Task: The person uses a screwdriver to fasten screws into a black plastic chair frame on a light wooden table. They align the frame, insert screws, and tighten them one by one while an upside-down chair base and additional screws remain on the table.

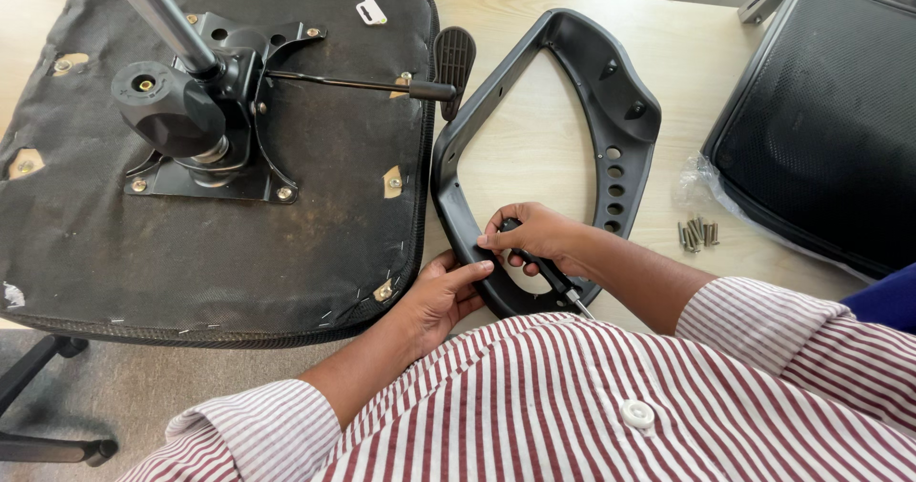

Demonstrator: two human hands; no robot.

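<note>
Clamping a screwdriver (544,270), the right grip (530,239) rests on the armrest (611,100) (left grip (444,296) steadies it, fingers apart).

hands: 2, lower centre | screwdriver (546,272): 1 | black armrest frame (572,91): 1, centre | upturned seat (219,205): 1, left | mesh backrest (821,119): 1, upper right | loose screws (697,234): one small pile, count unclear, right
</note>
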